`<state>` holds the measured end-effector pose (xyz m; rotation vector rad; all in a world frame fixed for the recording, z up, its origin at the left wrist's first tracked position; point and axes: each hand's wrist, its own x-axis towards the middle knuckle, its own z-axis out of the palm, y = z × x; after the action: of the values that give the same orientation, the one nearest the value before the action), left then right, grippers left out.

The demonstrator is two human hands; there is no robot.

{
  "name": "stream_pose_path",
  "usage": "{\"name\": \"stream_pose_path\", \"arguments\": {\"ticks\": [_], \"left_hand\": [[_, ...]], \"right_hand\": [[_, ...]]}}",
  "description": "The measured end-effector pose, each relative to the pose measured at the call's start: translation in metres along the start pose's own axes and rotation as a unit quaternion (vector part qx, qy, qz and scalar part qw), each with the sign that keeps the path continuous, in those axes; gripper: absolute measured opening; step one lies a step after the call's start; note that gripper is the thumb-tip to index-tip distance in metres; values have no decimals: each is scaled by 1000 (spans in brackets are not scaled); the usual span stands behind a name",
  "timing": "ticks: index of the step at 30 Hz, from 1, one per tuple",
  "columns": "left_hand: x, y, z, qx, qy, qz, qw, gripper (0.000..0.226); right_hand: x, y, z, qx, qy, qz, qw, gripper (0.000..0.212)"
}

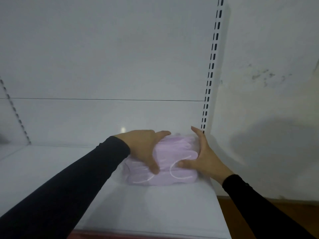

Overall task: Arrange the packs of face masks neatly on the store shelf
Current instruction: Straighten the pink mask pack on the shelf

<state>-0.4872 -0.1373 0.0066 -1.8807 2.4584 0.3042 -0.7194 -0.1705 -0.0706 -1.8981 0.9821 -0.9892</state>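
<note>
A white metal store shelf [172, 209] stands against a white back panel, with a slotted upright rail [209, 80] at its right corner and a scuffed wall [267, 75] beyond. One clear-wrapped pack of pale lilac face masks [170, 163] lies just in front of the rail's foot. Two hands in black sleeves hold it: left hand [143, 147] and right hand [205, 157], fingers pressing its sides.

No readable text, labels or numbers anywhere.
</note>
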Motion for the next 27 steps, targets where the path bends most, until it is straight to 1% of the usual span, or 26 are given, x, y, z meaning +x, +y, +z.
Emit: {"name": "stream_pose_path", "arguments": {"ticks": [3,5,7,8,10,12,14,16,18,21,24,27], "left_hand": [[-9,-10,-2,12,28,-44,999,130],[-23,-28,-6,-23,42,-77,996,126],[-41,-51,-4,-139,59,-95,984,124],[-49,-62,2,-214,71,-91,970,127],[-62,-79,20,-353,93,-69,929,135],[-70,-86,43,-423,98,-63,898,144],[-73,-84,60,-441,84,-62,892,152],[-66,-80,69,-422,81,-56,901,152],[-54,-74,71,-413,98,-47,904,152],[-37,-71,70,-442,114,-53,888,152],[-25,-75,70,-464,120,-38,877,148],[-16,-80,74,-485,136,-24,864,152]], "right_hand": [[2,7,0,-1,7,-19,1000,110],[4,10,1,4,13,-20,1000,103],[6,11,2,19,16,-21,999,101],[6,11,3,28,18,-21,999,101],[5,12,6,42,25,-17,999,104],[5,12,10,51,34,-12,998,107],[6,13,12,60,44,-7,997,110],[7,13,13,67,50,0,996,114],[6,10,13,71,42,9,997,114],[3,7,11,60,30,15,998,114],[2,7,9,39,16,13,999,115],[4,8,6,12,9,21,1000,115]]}}
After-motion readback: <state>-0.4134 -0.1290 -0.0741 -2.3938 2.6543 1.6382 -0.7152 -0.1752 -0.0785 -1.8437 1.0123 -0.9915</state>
